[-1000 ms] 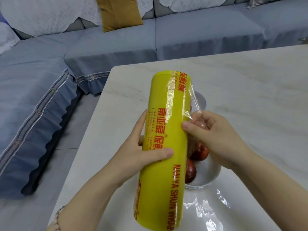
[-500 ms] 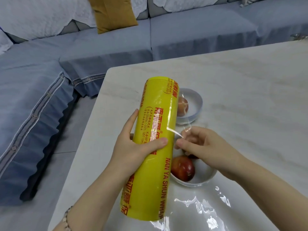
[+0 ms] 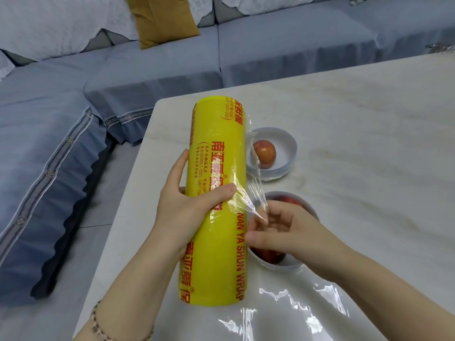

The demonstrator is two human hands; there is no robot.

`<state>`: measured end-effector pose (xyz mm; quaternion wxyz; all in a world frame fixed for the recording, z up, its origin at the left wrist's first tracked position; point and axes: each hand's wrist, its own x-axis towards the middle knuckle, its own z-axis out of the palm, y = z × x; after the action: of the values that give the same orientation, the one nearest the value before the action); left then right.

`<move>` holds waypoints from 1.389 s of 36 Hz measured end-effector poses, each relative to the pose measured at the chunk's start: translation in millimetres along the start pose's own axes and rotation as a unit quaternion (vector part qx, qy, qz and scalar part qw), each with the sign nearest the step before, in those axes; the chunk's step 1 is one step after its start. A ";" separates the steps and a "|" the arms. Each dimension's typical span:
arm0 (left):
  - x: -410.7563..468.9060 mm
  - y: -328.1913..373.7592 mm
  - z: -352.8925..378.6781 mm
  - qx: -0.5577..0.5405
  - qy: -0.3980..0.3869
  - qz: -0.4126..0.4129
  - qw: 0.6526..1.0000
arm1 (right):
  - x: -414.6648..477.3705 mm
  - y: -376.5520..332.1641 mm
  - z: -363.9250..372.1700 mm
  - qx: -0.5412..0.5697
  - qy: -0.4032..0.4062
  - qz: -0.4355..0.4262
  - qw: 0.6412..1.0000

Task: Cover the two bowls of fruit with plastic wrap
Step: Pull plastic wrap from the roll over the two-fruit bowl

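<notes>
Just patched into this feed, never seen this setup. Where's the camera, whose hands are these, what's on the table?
No machine here: a person works bare-handed, and the single picture comes from a camera on their head, looking forward and down. The left hand grips a yellow roll of plastic wrap above the pale table. The right hand pinches loose film pulled off it. Two white bowls stand on the table: the far bowl holds one red fruit; the near bowl, partly under the right hand, holds red fruit too. A clear sheet of film lies nearest the camera.

Glossy plastic roll (image 3: 216, 200); matt marbled table (image 3: 369, 143).
</notes>
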<state>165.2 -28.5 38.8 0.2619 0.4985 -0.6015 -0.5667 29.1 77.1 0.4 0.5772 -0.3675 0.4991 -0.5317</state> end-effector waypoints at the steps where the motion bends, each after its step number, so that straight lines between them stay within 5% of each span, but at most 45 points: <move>1: 0.5 0.5 0.0 0.002 0.002 0.002 1.000 | -1.2 1.2 1.2 -0.015 0.002 -0.008 1.000; 19: 7.2 4.1 -6.3 -0.001 0.030 -0.021 0.999 | -8.7 8.4 8.2 -0.108 0.065 -0.061 0.990; 29: 15.6 6.6 -3.3 -0.002 0.039 0.003 0.999 | -5.8 7.4 9.7 -0.068 0.047 -0.033 0.996; 35: 19.8 4.1 -6.5 -0.009 0.065 -0.001 0.998 | -9.6 6.2 -3.2 -0.185 0.024 -0.016 0.982; 39: 20.8 2.7 -4.6 0.002 0.072 -0.001 0.997 | -11.7 13.6 7.3 -0.124 0.048 -0.055 0.990; 50: 7.1 5.8 4.6 0.063 0.071 0.084 0.992 | 0.4 7.3 14.4 0.030 0.157 0.028 0.987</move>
<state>156.8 -33.8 41.4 0.3185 0.5006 -0.6559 -0.4666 44.8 76.4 -3.4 0.5172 -0.2478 0.5771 -0.5814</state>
